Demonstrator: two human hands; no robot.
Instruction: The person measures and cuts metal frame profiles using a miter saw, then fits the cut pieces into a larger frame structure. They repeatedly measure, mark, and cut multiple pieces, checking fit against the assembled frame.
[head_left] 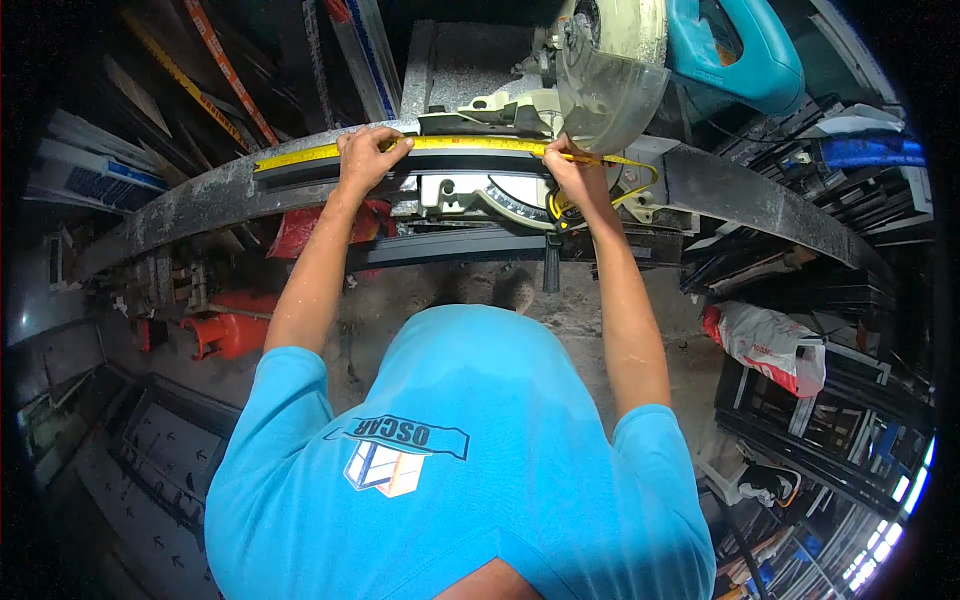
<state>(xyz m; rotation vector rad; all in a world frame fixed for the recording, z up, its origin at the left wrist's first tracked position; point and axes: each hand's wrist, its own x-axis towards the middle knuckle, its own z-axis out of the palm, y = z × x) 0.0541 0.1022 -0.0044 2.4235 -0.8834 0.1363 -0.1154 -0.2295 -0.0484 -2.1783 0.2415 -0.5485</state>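
Note:
A yellow tape measure [460, 146] is stretched along a dark metal profile [300, 172] that lies across the bench of a mitre saw [610, 60]. My left hand [366, 156] presses the tape down on the profile, left of the saw. Under the clear blade guard [606, 100], my right hand [572, 170] pinches the tape where it passes the saw base [480, 192]. The rest of the yellow tape loops out to the right of that hand. Both forearms reach up from my blue shirt at the bottom.
A long grey bench [760, 200] curves across the view. Red items [232, 330] lie on the floor at left. A white and red sack [770, 345] sits at right among stacked dark profiles [800, 150]. More metal lengths lean at the upper left.

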